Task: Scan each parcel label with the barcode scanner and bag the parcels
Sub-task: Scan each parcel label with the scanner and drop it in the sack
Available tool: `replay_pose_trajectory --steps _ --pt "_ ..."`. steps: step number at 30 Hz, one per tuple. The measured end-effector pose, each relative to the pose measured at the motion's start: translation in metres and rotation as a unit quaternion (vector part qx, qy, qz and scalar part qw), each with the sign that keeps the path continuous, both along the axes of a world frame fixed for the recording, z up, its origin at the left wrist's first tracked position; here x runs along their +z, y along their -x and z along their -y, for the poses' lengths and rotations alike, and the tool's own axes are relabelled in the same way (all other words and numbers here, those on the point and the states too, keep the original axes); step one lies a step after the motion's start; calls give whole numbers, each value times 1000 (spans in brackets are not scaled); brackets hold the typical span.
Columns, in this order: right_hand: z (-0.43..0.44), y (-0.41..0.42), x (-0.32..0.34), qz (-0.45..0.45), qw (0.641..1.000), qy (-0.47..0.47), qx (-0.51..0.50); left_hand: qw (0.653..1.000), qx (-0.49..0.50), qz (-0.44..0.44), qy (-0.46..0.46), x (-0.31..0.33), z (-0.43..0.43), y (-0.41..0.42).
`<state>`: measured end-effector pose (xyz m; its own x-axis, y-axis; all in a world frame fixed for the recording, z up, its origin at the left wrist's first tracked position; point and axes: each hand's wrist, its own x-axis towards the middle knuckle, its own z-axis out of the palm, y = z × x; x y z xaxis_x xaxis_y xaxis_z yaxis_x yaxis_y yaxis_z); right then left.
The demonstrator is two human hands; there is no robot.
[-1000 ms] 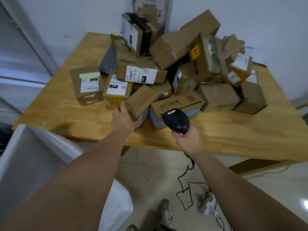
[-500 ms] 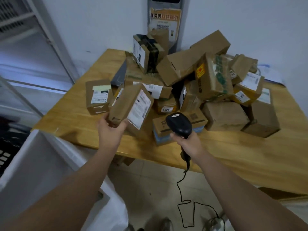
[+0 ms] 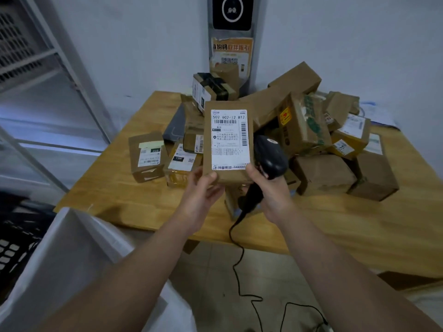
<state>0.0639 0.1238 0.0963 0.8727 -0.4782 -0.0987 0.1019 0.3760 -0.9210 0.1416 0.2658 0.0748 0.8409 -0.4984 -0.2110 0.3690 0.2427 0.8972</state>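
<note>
I hold a small brown cardboard parcel (image 3: 229,142) upright above the table's front edge, its white barcode label (image 3: 229,139) facing me. My left hand (image 3: 202,192) grips its bottom left corner. My right hand (image 3: 271,190) grips the handle of the black barcode scanner (image 3: 269,156), and its thumb touches the parcel's bottom right corner. The scanner's head sits just right of the parcel and partly behind it. A heap of brown parcels (image 3: 302,125) covers the wooden table (image 3: 359,226). A white bag (image 3: 67,267) stands open at the lower left.
The scanner's black cable (image 3: 239,267) hangs down to the tiled floor. A black crate (image 3: 14,238) sits at the far left beside the bag. A grey metal rack (image 3: 48,68) stands at the left. A tall device with a poster (image 3: 231,39) leans in the wall corner.
My left hand has raised the parcel and turned it upright so the label faces me. My right hand brought the scanner in against the parcel's right side.
</note>
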Motion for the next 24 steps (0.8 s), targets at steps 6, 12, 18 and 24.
replay_pose_trajectory --steps 6,12,18,24 --pt "16 17 -9 -38 998 47 -11 987 -123 23 -100 -3 -2 -8" --pt "19 28 -16 -91 992 84 37 983 -113 30 -142 13 -8 -30" --pt "5 18 -1 -174 958 220 -52 976 -17 82 -199 4 -22 -49" --pt "-27 9 17 -158 955 249 34 967 27 119 -225 -4 -32 -56"
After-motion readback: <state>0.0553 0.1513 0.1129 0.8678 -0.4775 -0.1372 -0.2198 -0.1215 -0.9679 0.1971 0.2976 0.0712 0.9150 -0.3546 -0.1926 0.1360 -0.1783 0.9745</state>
